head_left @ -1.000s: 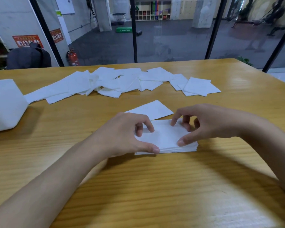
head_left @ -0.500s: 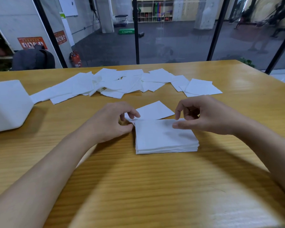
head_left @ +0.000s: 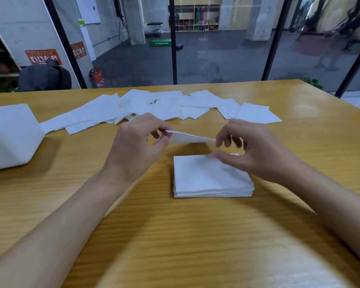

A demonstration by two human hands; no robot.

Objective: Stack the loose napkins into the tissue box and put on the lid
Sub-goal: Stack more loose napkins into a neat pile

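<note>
A squared stack of white napkins (head_left: 212,179) lies on the wooden table (head_left: 175,235) in front of me. Just above and behind it, my left hand (head_left: 137,146) pinches the left corner of a single napkin (head_left: 187,138) and holds it off the table. My right hand (head_left: 252,150) hovers over the stack's far right corner with its fingers curled. Its index fingertip is at the napkin's right corner, and its thumb is apart below. Several loose napkins (head_left: 154,107) are spread along the far side. The white tissue box (head_left: 10,138) stands at the left edge.
The table's far edge (head_left: 195,83) runs along a glass wall with black frames. A dark backpack (head_left: 44,77) sits beyond the far left corner. Bare wood lies between the box and the stack.
Both hands left the stack. My left hand picked up the single napkin that lay behind the stack and raised it, while my right hand moved up toward its other corner.
</note>
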